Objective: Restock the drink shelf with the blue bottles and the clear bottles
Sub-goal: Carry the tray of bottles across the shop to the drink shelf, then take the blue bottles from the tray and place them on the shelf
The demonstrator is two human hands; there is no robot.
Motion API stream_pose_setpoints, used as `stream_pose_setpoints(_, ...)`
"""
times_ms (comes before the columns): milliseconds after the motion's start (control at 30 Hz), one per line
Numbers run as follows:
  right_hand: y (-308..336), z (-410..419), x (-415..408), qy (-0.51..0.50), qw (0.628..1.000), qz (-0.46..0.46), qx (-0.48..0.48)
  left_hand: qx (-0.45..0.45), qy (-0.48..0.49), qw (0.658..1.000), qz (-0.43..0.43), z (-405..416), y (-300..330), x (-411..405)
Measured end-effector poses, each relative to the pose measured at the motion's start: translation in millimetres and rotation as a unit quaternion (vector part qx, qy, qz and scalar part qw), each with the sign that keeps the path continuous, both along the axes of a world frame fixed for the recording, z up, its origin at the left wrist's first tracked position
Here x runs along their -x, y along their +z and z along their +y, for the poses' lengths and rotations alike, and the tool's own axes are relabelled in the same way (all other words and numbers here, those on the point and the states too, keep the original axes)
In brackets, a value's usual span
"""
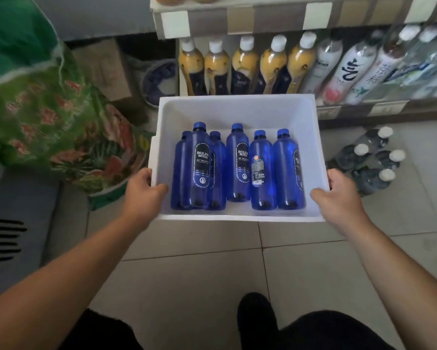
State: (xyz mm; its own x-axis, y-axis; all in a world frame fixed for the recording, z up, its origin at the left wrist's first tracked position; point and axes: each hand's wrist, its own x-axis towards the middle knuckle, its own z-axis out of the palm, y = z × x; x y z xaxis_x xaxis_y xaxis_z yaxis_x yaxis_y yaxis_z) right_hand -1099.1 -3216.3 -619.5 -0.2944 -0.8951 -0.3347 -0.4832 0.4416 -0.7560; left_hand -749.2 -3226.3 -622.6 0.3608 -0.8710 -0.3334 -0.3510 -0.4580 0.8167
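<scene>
A white foam box hangs above the tiled floor in front of the drink shelf. Several blue bottles with black labels lie side by side inside it, caps pointing toward the shelf. My left hand grips the box's near left corner, thumb over the rim. My right hand grips the near right corner the same way. Several clear bottles with white caps lie on the floor to the right of the box, below the shelf.
The shelf holds a row of yellow drink bottles and white-labelled bottles. A green printed bag and a cardboard box stand at the left. My dark shoe is on the tiles below the box.
</scene>
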Motion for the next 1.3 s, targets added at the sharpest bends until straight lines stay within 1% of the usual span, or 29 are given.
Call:
stream_pose_setpoints(233,-71,-20,44,-0.041,0.998,0.042,-0.009,-0.017,-0.030,0.999,0.000,-29,-82,43)
stream_pose_setpoints(367,-108,-26,53,-0.049,0.998,0.043,-0.026,-0.023,-0.041,0.999,0.003,-43,-116,58)
stream_pose_setpoints(533,-153,-38,55,-0.065,0.996,0.061,-0.021,-0.024,-0.048,0.998,-0.041,-55,-159,63)
stream_pose_setpoints(667,-167,-37,60,-0.072,0.996,0.058,-0.019,-0.030,-0.044,0.998,-0.041,-47,-179,70)
stream_pose_setpoints(867,-177,-27,64,-0.067,0.993,0.089,-0.046,-0.055,-0.048,0.997,-0.033,-31,-201,78)
stream_pose_setpoints(1000,-173,-33,60,-0.062,0.987,0.113,-0.099,-0.088,-0.041,0.995,-0.018,-38,-200,77)
stream_pose_setpoints(1033,-170,-34,58,-0.057,0.982,0.142,-0.114,-0.102,-0.045,0.993,-0.030,-39,-196,76)
stream_pose_setpoints(1067,-168,-33,55,-0.046,0.973,0.189,-0.123,-0.107,-0.041,0.992,-0.056,-40,-191,76)
stream_pose_setpoints(1100,-165,-32,50,-0.036,0.964,0.235,-0.117,-0.091,-0.030,0.991,-0.096,-41,-186,77)
stream_pose_setpoints(1167,-157,-33,30,-0.007,0.959,0.278,-0.047,0.001,-0.033,0.986,-0.165,-41,-171,84)
stream_pose_setpoints(1200,-152,-36,16,0.016,0.961,0.275,0.001,0.042,-0.064,0.981,-0.176,-40,-167,92)
stream_pose_setpoints(1233,-148,-42,-1,0.050,0.964,0.258,0.035,0.059,-0.108,0.979,-0.166,-40,-165,102)
stream_pose_setpoints(1267,-145,-47,-19,0.090,0.968,0.230,0.045,0.044,-0.145,0.978,-0.143,-42,-166,113)
stream_pose_setpoints(1300,-145,-53,-36,0.133,0.972,0.193,0.027,0.008,-0.170,0.978,-0.124,-46,-169,123)
